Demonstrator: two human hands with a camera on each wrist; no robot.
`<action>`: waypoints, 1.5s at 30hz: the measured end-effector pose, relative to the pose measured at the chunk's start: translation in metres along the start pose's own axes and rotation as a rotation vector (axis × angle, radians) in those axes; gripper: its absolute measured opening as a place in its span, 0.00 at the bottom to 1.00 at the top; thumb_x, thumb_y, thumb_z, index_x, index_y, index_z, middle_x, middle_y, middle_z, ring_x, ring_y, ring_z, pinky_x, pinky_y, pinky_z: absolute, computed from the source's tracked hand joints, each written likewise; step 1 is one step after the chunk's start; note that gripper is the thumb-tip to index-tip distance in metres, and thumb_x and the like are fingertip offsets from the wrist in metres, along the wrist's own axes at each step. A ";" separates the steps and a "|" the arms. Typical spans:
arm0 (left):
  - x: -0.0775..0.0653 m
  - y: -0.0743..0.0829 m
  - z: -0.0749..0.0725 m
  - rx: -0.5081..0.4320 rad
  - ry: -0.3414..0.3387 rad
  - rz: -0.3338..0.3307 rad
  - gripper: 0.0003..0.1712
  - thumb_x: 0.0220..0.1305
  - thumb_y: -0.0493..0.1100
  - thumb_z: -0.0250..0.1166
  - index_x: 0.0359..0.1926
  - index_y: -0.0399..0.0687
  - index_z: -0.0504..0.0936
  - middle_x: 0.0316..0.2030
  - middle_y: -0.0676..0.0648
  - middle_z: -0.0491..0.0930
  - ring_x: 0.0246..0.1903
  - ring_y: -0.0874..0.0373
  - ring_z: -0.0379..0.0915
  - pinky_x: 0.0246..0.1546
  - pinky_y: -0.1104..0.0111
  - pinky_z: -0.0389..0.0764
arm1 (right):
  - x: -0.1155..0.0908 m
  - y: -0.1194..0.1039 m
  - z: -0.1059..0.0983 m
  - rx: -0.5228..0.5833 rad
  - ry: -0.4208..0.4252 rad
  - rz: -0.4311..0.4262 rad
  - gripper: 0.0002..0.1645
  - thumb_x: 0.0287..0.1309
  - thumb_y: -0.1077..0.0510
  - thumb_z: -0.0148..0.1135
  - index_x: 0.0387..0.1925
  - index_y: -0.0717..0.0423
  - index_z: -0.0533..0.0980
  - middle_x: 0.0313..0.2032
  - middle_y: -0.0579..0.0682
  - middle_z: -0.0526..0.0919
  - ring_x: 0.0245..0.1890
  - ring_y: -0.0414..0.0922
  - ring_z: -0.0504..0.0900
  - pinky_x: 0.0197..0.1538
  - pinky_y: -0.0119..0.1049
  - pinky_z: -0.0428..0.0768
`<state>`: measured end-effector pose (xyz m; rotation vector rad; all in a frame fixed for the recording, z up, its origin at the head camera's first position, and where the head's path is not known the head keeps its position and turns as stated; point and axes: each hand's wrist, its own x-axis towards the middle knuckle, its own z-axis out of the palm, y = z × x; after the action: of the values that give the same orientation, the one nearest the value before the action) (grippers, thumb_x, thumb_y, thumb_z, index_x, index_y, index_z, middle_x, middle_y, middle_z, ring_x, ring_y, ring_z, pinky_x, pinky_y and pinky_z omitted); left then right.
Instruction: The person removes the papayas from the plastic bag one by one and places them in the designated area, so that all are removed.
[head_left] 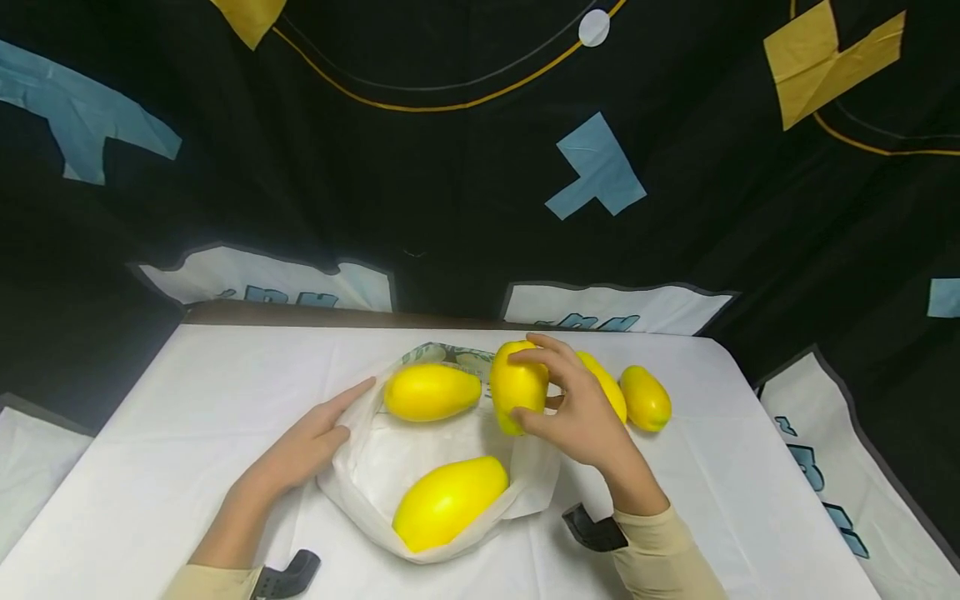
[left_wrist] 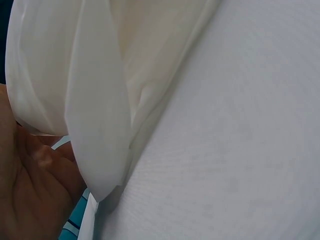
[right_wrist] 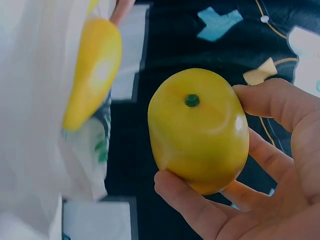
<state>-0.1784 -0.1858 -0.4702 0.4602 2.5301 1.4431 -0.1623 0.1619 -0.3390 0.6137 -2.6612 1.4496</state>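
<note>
A white bag (head_left: 341,492) stands on the table with its mouth wide and its rim folded outward. My left hand (head_left: 311,442) holds the bag's left rim, index finger stretched along it; in the left wrist view its fingers are partly hidden behind the folded rim. My right hand (head_left: 573,400) grips a yellow mango (head_left: 517,387) upright over the bag's right rim. That mango (right_wrist: 197,130) shows a green stem end between thumb and fingers in the right wrist view. Inside the bag lie another mango (head_left: 431,392) at the back and one (head_left: 450,504) in front.
Two more mangoes sit to the right of the bag: one (head_left: 603,387) partly behind my right hand, one (head_left: 645,398) beyond it. A white cloth covers the table (head_left: 187,417). Behind its far edge hangs a black patterned curtain (head_left: 450,208).
</note>
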 end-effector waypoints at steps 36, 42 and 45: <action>-0.003 0.004 0.001 0.007 0.003 -0.052 0.40 0.65 0.32 0.49 0.76 0.61 0.55 0.74 0.49 0.54 0.73 0.43 0.43 0.68 0.40 0.50 | -0.050 0.087 -0.105 -0.267 0.254 0.191 0.34 0.48 0.63 0.72 0.59 0.49 0.73 0.70 0.52 0.61 0.56 0.63 0.73 0.47 0.36 0.83; -0.002 0.001 0.001 -0.011 0.008 -0.010 0.41 0.63 0.30 0.48 0.76 0.59 0.56 0.74 0.48 0.55 0.73 0.43 0.44 0.68 0.40 0.49 | -0.063 0.097 -0.115 -0.303 0.282 0.243 0.34 0.48 0.62 0.72 0.59 0.51 0.73 0.70 0.54 0.60 0.56 0.66 0.72 0.49 0.53 0.81; -0.002 0.001 0.002 -0.017 0.007 -0.001 0.41 0.63 0.29 0.47 0.76 0.58 0.56 0.74 0.48 0.55 0.73 0.43 0.44 0.69 0.40 0.48 | -0.070 0.102 -0.119 -0.323 0.301 0.261 0.34 0.48 0.63 0.72 0.59 0.53 0.73 0.70 0.56 0.61 0.57 0.66 0.71 0.49 0.55 0.81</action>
<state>-0.1759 -0.1847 -0.4699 0.4522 2.5204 1.4675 -0.1524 0.3303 -0.3701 0.0205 -2.7102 1.0167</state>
